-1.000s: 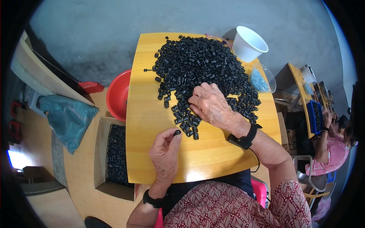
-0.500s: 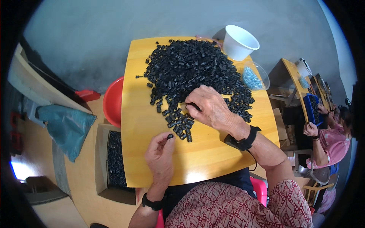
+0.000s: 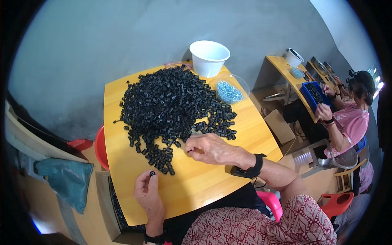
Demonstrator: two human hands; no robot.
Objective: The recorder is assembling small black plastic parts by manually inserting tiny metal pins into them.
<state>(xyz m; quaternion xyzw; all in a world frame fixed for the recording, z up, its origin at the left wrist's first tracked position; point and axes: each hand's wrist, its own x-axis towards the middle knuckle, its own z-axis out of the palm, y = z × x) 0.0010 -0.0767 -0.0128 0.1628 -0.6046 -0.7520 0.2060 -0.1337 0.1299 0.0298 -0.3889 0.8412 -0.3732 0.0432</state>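
Note:
A big heap of small black plastic cylinders (image 3: 167,104) covers the far half of the yellow wooden table (image 3: 196,185). Between the thumb and fingertips of my left hand (image 3: 148,196) is one black cylinder (image 3: 152,173), its round end with a pale centre facing up. My right hand (image 3: 214,150) is closed at the heap's near right edge, fingertips pinched together; what they hold, if anything, is hidden. Several loose cylinders (image 3: 160,158) lie between the two hands.
Beyond the heap stand a white bucket (image 3: 209,61) and a clear round dish (image 3: 246,87) of bluish metal screws (image 3: 228,92). A red basin (image 3: 100,147) and a cardboard box (image 3: 107,206) flank the table. Rightward, a co-worker in pink (image 3: 347,126) handles a blue tray (image 3: 312,102).
The whole view has swung rightward, bringing the co-worker further in. My right hand has drawn back a little from the heap. My left hand still holds its black cylinder.

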